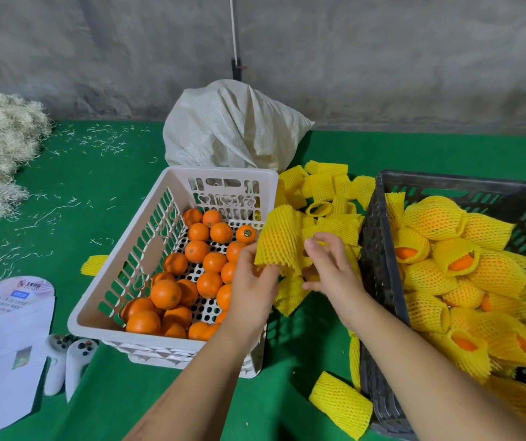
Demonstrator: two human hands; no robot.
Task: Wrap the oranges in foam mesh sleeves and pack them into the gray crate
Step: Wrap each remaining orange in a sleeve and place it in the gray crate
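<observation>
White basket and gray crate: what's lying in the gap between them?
The head view shows a heap of loose yellow foam sleeves on the green mat between white basket and gray crate. Both hands work there, the left hand holding one sleeve.

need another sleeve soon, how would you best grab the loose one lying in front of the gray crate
Pinch the sleeve across its middle, coming from above. It lies flat on the green cloth, a soft flattened tube with its long sides free. Its far end sits close against the gray crate, so approach from the near, open side.
</observation>
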